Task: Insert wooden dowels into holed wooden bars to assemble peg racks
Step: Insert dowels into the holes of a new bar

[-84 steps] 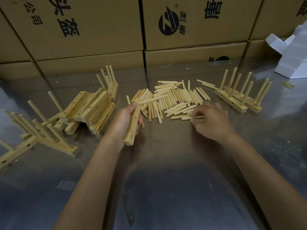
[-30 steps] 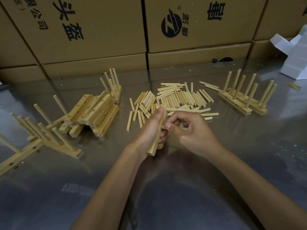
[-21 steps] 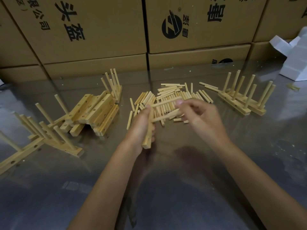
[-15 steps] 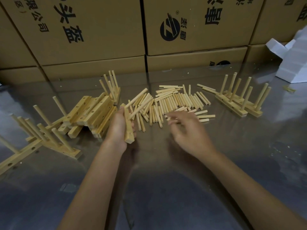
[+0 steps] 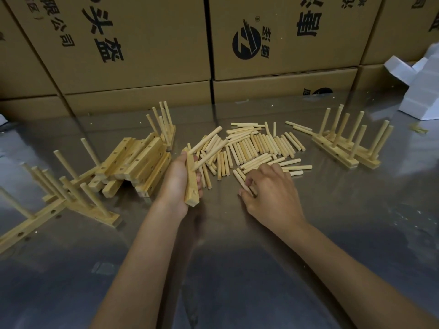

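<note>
My left hand (image 5: 177,184) grips a holed wooden bar (image 5: 191,188) held above the table, with two dowels (image 5: 206,140) standing out of its far end toward the upper right. My right hand (image 5: 272,191) lies over the near edge of the loose dowel pile (image 5: 251,148), and its fingertips pinch one dowel (image 5: 240,179) lying on the table. A stack of bare holed bars (image 5: 135,162) sits left of my left hand.
Finished peg racks stand at the far right (image 5: 346,148), at the left (image 5: 71,198) and behind the bar stack (image 5: 164,127). Cardboard boxes (image 5: 273,43) wall off the back of the shiny metal table (image 5: 237,269). White foam blocks (image 5: 422,91) sit at the back right.
After pressing a second dowel into the bar, my right hand dropped back to the pile and took hold of another dowel. My left hand carried the bar slightly left.
</note>
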A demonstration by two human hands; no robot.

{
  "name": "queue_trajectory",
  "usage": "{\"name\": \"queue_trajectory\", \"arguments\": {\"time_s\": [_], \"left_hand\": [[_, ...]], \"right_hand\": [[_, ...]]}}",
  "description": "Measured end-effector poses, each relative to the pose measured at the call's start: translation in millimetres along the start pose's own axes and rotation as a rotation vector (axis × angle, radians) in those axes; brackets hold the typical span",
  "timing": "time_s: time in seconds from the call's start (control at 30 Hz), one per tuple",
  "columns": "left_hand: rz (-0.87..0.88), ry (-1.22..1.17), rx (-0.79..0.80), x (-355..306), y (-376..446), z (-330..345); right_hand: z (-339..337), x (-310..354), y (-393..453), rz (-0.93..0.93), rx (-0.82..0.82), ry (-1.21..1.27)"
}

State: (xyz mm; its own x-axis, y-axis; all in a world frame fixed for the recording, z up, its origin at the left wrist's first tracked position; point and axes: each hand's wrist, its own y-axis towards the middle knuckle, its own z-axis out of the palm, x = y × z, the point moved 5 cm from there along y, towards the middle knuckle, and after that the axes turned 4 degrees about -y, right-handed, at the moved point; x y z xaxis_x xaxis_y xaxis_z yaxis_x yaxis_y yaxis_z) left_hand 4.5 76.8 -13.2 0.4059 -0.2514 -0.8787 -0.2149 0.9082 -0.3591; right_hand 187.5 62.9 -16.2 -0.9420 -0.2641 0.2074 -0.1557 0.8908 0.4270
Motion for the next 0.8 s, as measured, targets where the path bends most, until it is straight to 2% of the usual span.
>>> {"name": "queue_trajectory", "arguments": {"time_s": [0.2,0.3,0.37,0.47,0.6,0.8], "left_hand": [[-0.002,0.019,0.014,-1.2,-3.1,1.4],[-0.016,0.024,0.046,0.3,-6.9,4.4],[-0.01,0.06,0.051,2.3,-9.9,7.4],[-0.015,0.081,0.067,5.2,-13.2,13.5],[-0.026,0.046,0.061,5.2,-12.5,15.5],[0.033,0.036,0.055,-0.1,-9.7,15.0]], "right_hand": [[-3.1,-3.6,-0.5,0.045,-0.007,0.125],[-15.2,0.8,-2.8,-0.028,0.02,0.441],[-22.6,15.2,-6.8,-0.142,0.078,0.605],[-30.4,36.7,-14.1,-0.311,0.096,0.617],[-41.3,34.8,-12.4,-0.293,0.034,0.638],[-46.9,37.4,-14.3,-0.319,-0.061,0.541]]}}
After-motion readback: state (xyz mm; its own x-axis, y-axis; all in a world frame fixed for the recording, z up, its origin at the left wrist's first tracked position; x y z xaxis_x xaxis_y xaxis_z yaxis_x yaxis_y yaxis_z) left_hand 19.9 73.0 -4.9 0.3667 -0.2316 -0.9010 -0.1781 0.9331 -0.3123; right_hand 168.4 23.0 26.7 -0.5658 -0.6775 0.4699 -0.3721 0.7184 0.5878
